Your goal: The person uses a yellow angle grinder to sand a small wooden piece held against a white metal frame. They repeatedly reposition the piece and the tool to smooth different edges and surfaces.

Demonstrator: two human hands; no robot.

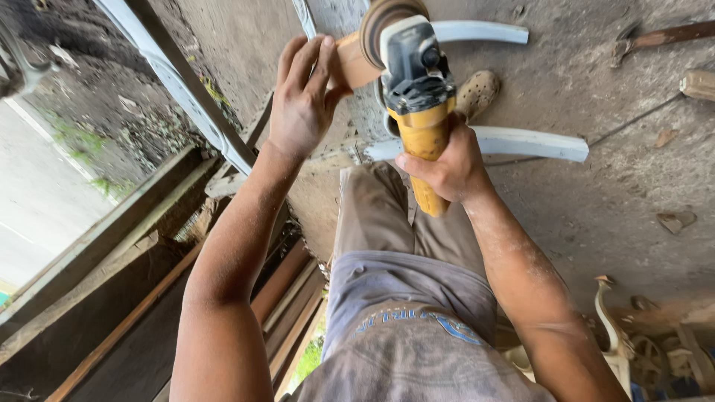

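Angle grinder, yellow body w/ grey head, upper centre of frame; sanding disc at top edge. Right hand fingers clamped round yellow grip. Left hand fingers together, pressed on a tan piece, prob. wood, touching disc. Pale curved parts on floor beyond.
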